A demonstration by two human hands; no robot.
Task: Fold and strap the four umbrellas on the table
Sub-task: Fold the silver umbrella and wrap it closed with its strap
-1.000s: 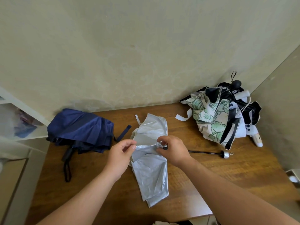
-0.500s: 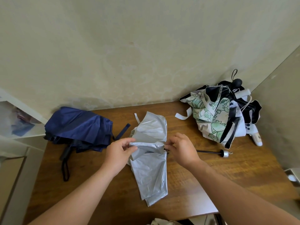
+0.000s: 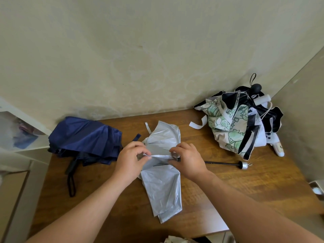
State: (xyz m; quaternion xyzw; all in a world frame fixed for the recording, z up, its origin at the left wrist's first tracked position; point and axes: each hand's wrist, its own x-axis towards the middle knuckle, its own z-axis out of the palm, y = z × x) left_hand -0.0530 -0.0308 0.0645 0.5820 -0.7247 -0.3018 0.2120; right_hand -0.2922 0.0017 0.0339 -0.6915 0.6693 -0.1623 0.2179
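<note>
A silver umbrella [image 3: 162, 186] lies loosely gathered in the middle of the wooden table [image 3: 245, 193], its thin black shaft and silver handle [image 3: 243, 165] pointing right. My left hand [image 3: 130, 159] pinches a fold of its silver fabric. My right hand [image 3: 188, 159] pinches the same fold at the shaft end, a short span apart. A navy umbrella [image 3: 87, 139] with a black handle and wrist loop lies unfolded at the left. A green floral umbrella [image 3: 226, 125] and a black-and-white umbrella [image 3: 270, 118] are piled in the back right corner.
Walls close the table at the back and the right. A white shelf unit [image 3: 19, 134] with items stands at the left. The front table edge runs just below the silver fabric. A small white object [image 3: 317, 189] sits at the right edge.
Both hands have shifted along the silver fabric and now stretch one fold taut between them. The view has tilted slightly; the other umbrellas have not moved.
</note>
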